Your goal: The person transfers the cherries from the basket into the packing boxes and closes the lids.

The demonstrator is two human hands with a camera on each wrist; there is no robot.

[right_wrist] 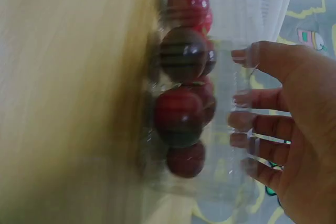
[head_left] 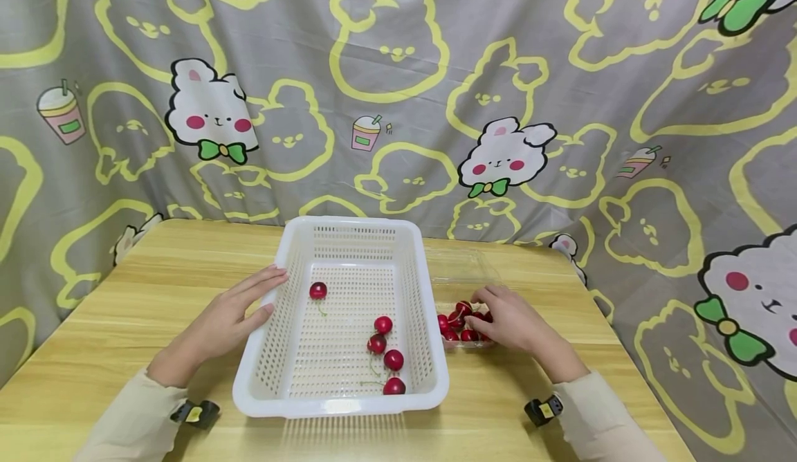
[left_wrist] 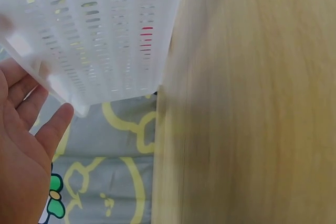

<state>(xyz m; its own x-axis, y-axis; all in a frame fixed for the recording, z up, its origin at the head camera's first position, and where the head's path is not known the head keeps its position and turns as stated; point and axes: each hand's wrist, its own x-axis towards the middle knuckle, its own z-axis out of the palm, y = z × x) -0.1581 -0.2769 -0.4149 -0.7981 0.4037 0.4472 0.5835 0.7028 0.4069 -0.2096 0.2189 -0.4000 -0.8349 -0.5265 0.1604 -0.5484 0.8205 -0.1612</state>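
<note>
A white perforated plastic basket point(head_left: 342, 407) stands in the middle of the table. Inside it lie several dark red cherries; one cherry point(head_left: 318, 290) is at the left and the others, such as this cherry point(head_left: 394, 359), are at the right. My left hand point(head_left: 233, 317) rests with extended fingers against the basket's left rim. To the right, a clear plastic box point(right_wrist: 210, 187) holds several cherries point(right_wrist: 178, 116). My right hand point(head_left: 510, 317) reaches over that box, fingertips inside its rim and apart from the cherries in the right wrist view. Nothing shows between those fingers.
The box's clear lid point(head_left: 457, 265) lies folded back behind it, beside the basket. A wooden table point(head_left: 124, 296) carries everything. Behind it hangs a grey curtain point(head_left: 398, 171) with yellow cartoon outlines. Dark cameras are strapped to both wrists.
</note>
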